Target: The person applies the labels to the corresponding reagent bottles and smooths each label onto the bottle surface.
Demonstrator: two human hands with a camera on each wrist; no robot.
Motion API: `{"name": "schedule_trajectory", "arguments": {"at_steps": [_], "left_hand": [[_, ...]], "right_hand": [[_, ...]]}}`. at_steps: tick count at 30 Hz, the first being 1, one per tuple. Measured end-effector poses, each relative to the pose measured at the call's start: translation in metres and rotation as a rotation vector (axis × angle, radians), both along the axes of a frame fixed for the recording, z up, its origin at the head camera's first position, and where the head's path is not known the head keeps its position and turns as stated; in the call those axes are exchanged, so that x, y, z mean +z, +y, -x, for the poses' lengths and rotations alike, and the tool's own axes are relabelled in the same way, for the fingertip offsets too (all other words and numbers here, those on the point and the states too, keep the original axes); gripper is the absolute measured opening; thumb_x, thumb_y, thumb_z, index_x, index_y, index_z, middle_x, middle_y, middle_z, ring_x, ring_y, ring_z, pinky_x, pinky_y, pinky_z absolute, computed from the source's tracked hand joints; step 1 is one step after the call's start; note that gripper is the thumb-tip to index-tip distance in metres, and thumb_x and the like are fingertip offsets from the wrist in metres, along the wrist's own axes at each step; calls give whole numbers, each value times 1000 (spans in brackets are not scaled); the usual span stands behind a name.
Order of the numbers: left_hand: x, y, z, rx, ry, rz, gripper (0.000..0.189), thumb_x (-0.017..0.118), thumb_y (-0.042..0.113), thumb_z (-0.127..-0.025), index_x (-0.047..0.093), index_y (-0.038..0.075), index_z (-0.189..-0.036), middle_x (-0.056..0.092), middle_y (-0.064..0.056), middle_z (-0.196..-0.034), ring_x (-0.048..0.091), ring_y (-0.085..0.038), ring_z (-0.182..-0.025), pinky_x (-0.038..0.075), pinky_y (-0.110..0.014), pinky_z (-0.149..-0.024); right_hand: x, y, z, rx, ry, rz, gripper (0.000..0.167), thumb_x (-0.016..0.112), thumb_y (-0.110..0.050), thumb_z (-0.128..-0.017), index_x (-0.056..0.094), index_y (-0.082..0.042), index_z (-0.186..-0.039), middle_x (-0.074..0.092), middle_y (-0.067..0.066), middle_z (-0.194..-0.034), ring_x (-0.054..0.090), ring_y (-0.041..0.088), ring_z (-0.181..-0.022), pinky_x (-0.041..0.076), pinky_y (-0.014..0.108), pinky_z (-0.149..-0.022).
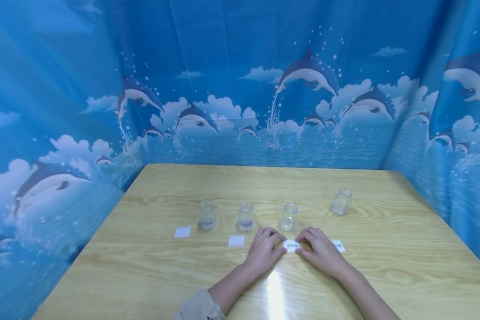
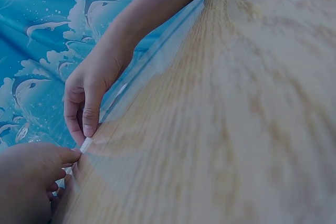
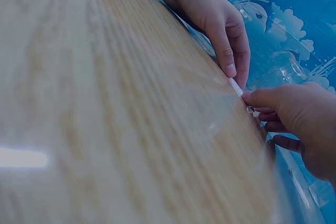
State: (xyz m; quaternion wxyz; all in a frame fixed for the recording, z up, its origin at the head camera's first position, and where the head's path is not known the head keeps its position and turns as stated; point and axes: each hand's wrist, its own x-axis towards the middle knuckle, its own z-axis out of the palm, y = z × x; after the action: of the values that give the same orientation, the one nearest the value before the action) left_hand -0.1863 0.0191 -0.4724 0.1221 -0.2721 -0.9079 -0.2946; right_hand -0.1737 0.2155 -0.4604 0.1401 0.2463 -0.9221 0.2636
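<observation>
Label (image 1: 291,246), wood-grain table (image 1: 136,275), dolphin-print curtain (image 1: 232,49)

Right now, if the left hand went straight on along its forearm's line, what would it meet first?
Beyond the label it pinches, the left hand would probably meet the glass jar just behind that label, though depth is hard to judge.

— Head view, card (image 1: 291,246) as clock hub?
— White, dark characters. Second card (image 1: 338,246) at three o'clock: same. Slips (image 1: 236,241) at nine: plain white.
— Jar (image 1: 289,218) at twelve?
— Clear, colourless glass.
— Curtain (image 1: 240,40), farther twelve?
— Blue; darker dolphins, white bellies, white clouds.
— Tabletop (image 1: 152,275)?
— Yellow-tan, wavy wood grain.
— Sleeve (image 1: 200,306), eight o'clock?
— Beige.
</observation>
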Motion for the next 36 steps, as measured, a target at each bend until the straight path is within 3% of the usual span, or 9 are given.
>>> {"name": "schedule_trajectory", "arguments": {"at_steps": [9,13,15,19,23,28,33,36], "left_hand": [[-2,1,2,10,-25,-32,30,73,25,-77,65,16,-105,58,5,-103,46,-10,-97,41,-24,-83],[-2,1,2,-7,-20,-72,31,74,22,-75,65,16,-104,61,8,-96,49,-8,-92,41,-24,-82],[-1,2,3,-28,-42,-137,28,75,18,-75,65,15,-101,62,10,-89,49,-6,-85,41,-22,-78],[-1,2,5,-78,-177,-350,18,73,12,-77,68,14,-95,63,13,-79,49,-3,-75,41,-21,-71],[-1,4,6,-103,-285,-486,10,68,16,-83,70,14,-92,65,13,-83,52,-3,-78,43,-23,-73],[0,5,4,-96,-331,-499,10,66,19,-84,71,14,-91,66,13,-86,54,-3,-83,44,-25,-77],[3,4,2,-77,-363,-490,10,67,19,-84,71,14,-91,65,14,-85,53,-3,-82,44,-24,-76],[4,4,2,-70,-369,-492,9,67,18,-84,71,13,-91,63,14,-83,53,-3,-80,44,-23,-74]], "right_hand": [[-5,-3,-1,16,49,-2,37,74,-12,-74,61,-6,-108,59,3,-106,51,22,-98,43,47,-86],[-7,-5,-1,8,53,55,34,74,-7,-74,61,-8,-106,60,-1,-103,53,18,-95,45,44,-83],[-8,-7,-2,1,8,133,30,72,-4,-75,62,-9,-103,61,-3,-98,54,15,-90,48,39,-80],[-7,-9,-2,3,-88,299,21,66,1,-80,62,-8,-98,61,-4,-88,57,14,-81,50,31,-76],[-5,-10,-2,1,-72,374,15,63,3,-83,62,-6,-95,63,0,-86,59,17,-78,51,29,-73],[9,-17,-8,3,-21,394,16,61,11,-80,62,-1,-91,63,4,-85,60,19,-75,52,29,-69],[26,-24,-17,-11,-35,412,14,60,13,-80,61,3,-90,62,8,-83,60,22,-75,53,33,-69],[28,-25,-18,-28,-49,425,14,60,13,-80,62,3,-90,62,7,-83,60,22,-76,53,35,-70]]}}
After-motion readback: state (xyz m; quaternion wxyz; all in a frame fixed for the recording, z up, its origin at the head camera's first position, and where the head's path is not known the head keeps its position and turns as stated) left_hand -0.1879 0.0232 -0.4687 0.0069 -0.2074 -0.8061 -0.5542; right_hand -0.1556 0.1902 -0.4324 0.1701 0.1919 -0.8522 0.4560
